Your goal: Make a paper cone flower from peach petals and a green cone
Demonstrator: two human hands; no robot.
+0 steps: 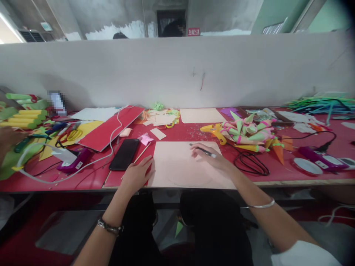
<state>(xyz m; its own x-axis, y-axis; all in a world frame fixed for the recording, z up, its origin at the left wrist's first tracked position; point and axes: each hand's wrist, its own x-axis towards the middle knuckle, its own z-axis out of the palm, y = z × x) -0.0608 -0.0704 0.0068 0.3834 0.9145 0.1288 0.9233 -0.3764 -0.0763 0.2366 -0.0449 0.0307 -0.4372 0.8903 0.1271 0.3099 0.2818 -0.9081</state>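
Note:
A pale pink sheet of paper (177,166) lies at the table's front edge, with a faint curved line drawn across its lower part. My right hand (206,157) is over the sheet's upper right, closed on a dark pen (204,150). My left hand (138,171) lies flat at the sheet's left edge, fingers stretched out and holding nothing. A thin wooden stick (142,152) runs partly under that hand. Just left of it rests a black phone (124,154).
A yellow glue gun (215,131) and a pile of paper cones (246,131) lie to the right, near a coiled black cable (251,162). Purple power strips (74,160) sit at both sides. A red board (111,127) and a white cable lie left. Another person's hand (9,140) shows far left.

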